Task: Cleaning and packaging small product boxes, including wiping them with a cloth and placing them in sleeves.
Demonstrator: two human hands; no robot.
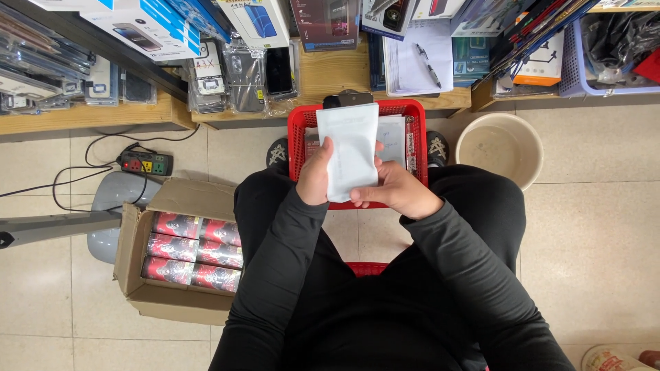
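Observation:
I hold a flat white pouch (352,148) upright in front of me with both hands. My left hand (315,177) grips its left edge, thumb on the front. My right hand (397,189) holds the lower right corner from below. Both arms wear black sleeves. Under the pouch sits a red plastic basket (297,141) on the floor between my knees, with more flat white and clear packets (395,137) inside. A dark phone (347,99) lies at the basket's far rim.
An open cardboard box (134,237) of red-and-silver packages stands to my left. A beige bucket (500,146) is on the right. Wooden shelves (330,75) with phone cases and boxes run along the top. A power strip (146,163) with cables lies on the tile floor.

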